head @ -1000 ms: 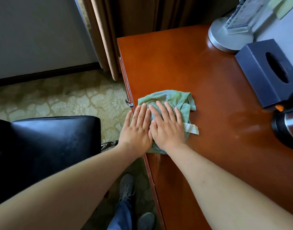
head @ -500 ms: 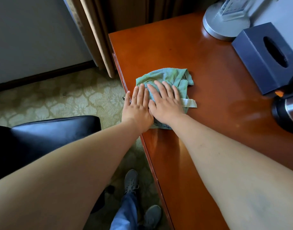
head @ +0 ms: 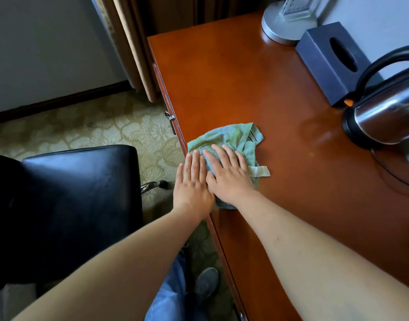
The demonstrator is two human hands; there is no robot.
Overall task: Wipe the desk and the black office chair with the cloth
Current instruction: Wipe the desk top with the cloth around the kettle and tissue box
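While the glossy reddish-brown wooden desk [head: 233, 84] takes up most of the view, only its near-left edge is under the cloth now, so I judge the far and right parts remain to be wiped. Left of it stands the black leather office chair [head: 67, 205], apart from both hands and apparently untouched. Along the desk's right side sit a steel electric kettle [head: 384, 117], a dark blue tissue box [head: 330, 61] and a round silver lamp base [head: 284, 31]; strokes should stop short of these and of the kettle's cord. A crumpled green terry cloth [head: 231, 140] lies at the desk's left edge. Both the left hand [head: 193, 181] and the right hand [head: 229, 174] press flat on it, fingers straight, gripping nothing. Even pressure and overlapping passes would serve best.
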